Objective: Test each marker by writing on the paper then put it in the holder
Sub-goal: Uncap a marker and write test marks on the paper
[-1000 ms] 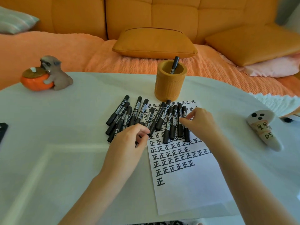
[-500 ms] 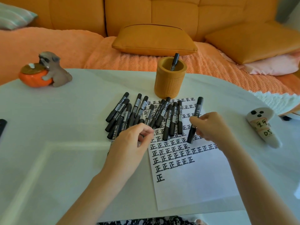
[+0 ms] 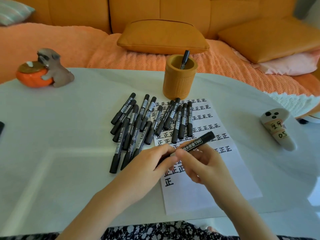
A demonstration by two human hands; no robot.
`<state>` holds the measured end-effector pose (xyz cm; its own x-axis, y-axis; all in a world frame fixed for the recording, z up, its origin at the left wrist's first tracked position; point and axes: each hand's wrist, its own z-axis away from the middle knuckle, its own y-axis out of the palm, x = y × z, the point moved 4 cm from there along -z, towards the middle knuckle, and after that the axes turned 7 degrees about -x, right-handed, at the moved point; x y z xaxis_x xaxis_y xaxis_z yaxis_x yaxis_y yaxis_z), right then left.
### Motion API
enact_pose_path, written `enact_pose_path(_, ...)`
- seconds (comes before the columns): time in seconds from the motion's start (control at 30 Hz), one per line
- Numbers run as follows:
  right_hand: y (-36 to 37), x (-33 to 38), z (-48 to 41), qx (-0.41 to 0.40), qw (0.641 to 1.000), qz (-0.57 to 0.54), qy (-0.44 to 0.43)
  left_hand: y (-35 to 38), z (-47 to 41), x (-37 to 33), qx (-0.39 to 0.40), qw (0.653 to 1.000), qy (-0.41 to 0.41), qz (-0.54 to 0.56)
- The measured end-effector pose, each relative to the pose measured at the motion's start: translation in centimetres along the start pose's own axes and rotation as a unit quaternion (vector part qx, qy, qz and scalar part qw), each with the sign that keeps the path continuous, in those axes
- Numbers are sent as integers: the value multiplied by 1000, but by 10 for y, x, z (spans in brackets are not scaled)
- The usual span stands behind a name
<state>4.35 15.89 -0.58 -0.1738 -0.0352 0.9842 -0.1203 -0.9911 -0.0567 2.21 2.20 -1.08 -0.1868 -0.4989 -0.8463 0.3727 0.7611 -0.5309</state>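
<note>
**Table**. White, wide; carrying everything listed below.

**Paper**. White sheet, flat on the table in front of the person. Upper rows filled with black test marks, a lone mark starting the lowest row, blank below. Best spot for the next test: right beside that lone mark.

**Holder**. Tan cylinder, upright at the far edge of the paper, one marker leaning inside. Destination after testing.

**Loose markers**. Black, capped, heaped across the paper's upper left corner and the table beside it. Judged untested. Worth keeping wrists clear of the heap.

**Right hand**. Fingers curled round the barrel of the held marker.

**Left hand**. Fingertips pinching the marker's near end, probably the cap; not certain from this view.

**Held marker**. Black, tilted, raised above the written rows, far end up and to the right.

- Step in hand, by judgement: uncapping.
- Firm barrel grip, straight pull along the axis, no twisting sideways.
- Cap kept in the left fingers for recapping.
- Cap pressed fully home before dropping the marker into the holder.
</note>
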Motion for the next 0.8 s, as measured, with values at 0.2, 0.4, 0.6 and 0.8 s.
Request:
enact_pose_path(0.2,0,-3,1,-12,1000,0,-29,8,6,-1,35,999,-5,8)
enact_pose_path(0.4,5,-6,2,10,999,1,-39,9,9,3,45,999,-16,22)
enact_pose_path(0.6,4,-4,3,20,998,-10,-53,9,11,0,25,999,-7,46)
enact_pose_path(0.8,2,-5,5,26,998,-21,-62,8,12,-1,25,997,-2,75)
